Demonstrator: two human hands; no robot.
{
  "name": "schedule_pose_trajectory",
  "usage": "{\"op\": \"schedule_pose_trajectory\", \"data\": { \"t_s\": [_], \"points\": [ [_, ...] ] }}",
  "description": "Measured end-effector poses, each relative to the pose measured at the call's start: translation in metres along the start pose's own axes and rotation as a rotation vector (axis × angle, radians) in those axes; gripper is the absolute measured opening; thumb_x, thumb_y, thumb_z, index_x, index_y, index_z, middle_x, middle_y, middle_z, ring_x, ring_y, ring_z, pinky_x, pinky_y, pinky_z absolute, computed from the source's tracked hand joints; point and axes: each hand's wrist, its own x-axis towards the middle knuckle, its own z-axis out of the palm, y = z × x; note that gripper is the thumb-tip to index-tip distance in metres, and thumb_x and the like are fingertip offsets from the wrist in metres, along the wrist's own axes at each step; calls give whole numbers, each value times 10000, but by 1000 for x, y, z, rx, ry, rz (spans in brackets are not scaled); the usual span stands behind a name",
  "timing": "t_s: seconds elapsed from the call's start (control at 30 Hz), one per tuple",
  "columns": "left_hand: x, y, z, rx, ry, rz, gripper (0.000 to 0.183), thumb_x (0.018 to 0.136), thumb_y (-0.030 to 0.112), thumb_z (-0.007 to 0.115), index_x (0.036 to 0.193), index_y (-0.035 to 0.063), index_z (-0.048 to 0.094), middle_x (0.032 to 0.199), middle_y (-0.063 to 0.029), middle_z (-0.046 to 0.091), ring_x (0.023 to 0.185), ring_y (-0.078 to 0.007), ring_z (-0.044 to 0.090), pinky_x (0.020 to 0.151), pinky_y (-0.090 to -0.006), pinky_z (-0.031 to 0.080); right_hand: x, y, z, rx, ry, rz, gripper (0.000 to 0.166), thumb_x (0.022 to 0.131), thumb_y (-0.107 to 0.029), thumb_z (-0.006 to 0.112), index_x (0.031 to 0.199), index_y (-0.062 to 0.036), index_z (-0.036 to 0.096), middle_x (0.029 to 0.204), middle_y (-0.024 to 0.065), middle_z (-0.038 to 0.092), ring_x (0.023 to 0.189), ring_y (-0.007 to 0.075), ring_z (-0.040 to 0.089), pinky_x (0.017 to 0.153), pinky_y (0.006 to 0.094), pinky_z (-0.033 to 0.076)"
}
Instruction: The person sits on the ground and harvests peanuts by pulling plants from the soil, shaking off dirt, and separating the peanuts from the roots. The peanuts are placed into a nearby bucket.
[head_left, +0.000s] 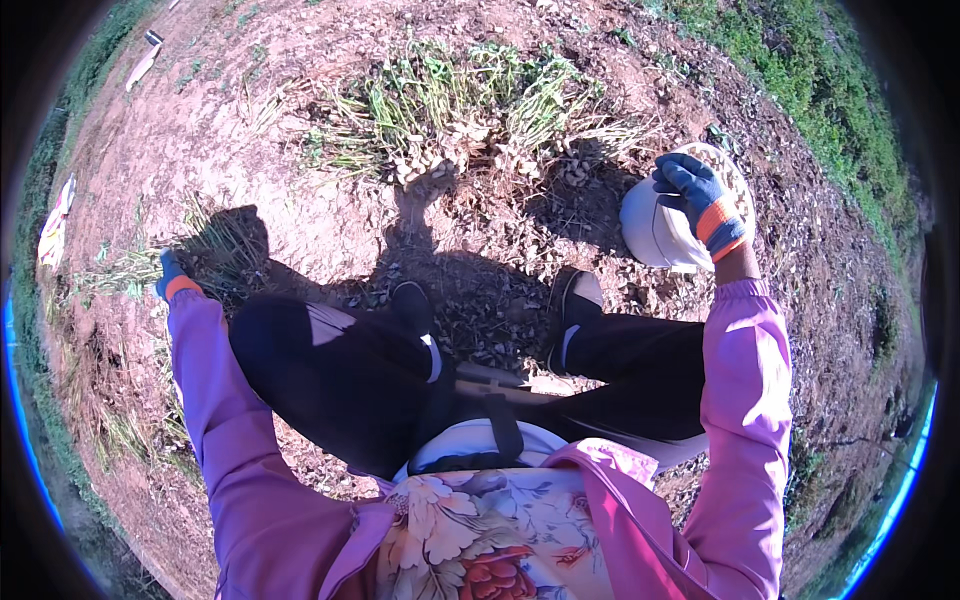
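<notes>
My left hand (174, 276), in a blue and orange work glove, is far out to the left at a bunch of uprooted peanut plants (131, 271); its fingers are mostly hidden, so its hold is unclear. My right hand (688, 187), gloved alike, is over the near-left rim of a white plastic bucket (646, 225), fingers curled; whether anything is inside them cannot be told. Peanuts in their shells (729, 169) fill much of the bucket. Ahead of my feet lies a row of pulled peanut plants (450, 97), with clusters of pods (427, 166) at their roots, facing me.
My shoes (581, 296) stand apart on soil strewn with dry leaves (491, 300). More pulled plants (124, 431) lie at the lower left. A pale cloth or bag (56, 225) is at the far left. Green growth (817, 90) borders the field at the upper right.
</notes>
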Motion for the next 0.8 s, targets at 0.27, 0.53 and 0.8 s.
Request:
{"op": "schedule_pose_trajectory", "data": {
  "t_s": [0.27,0.53,0.8],
  "points": [
    [9,19,4,-70,-356,-46,462,667,247,732,1005,-9,548,886,-138,590,838,-229,568,720,-359,461,62,77,66,-264,-153,224,239,834,-168,555,1037,-44,542,812,26,572,687,120,547,578,261,478],
    [-273,197,-47,-582,-1123,327,311,829,117,540,1129,49,495,1034,-56,562,983,-162,532,832,-297,429,134,161,142,275,-23,273,241,803,-118,576,1022,-39,514,792,51,553,592,174,544,519,311,488],
    [-383,168,-30,-259,-1390,293,304,857,53,487,1157,9,460,978,-22,546,805,-44,466,665,-168,367,192,215,207,556,130,464,374,794,-120,600,1129,-70,440,1021,93,522,676,303,593,532,394,524]
  ]
}}
